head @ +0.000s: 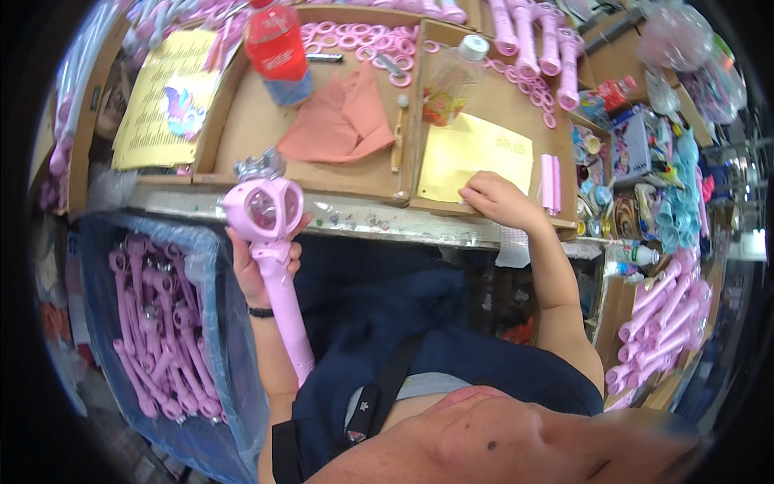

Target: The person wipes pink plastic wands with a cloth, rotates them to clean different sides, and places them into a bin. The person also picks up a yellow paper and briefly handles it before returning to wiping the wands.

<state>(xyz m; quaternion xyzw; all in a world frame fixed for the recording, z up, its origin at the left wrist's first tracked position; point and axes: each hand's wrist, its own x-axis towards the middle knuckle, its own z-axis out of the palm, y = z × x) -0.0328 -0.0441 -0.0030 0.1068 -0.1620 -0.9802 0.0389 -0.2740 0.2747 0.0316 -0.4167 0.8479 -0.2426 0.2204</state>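
Observation:
My left hand point(245, 266) grips a pink plastic toy wand point(284, 302) just below its round head. The wand stands nearly upright in the view, its handle running down along my forearm. Clear windows are set into the head, and a silver crown point(260, 166) tops it. My right hand point(499, 196) rests at the lower edge of a yellow sheet point(478, 157) with its fingers curled. Whether the fingertips pinch anything is hidden. The sheet bears faint printing and lies in a shallow cardboard tray point(438, 209).
A blue-lined bin point(221, 339) holds several pink wands. Pink rings point(351, 36), a red-labelled bottle point(278, 54), a clear bottle point(453, 78), an orange cloth point(344, 127) and a small brush-like tool point(399, 133) occupy the bench trays. More pink handles point(659, 327) are piled at right.

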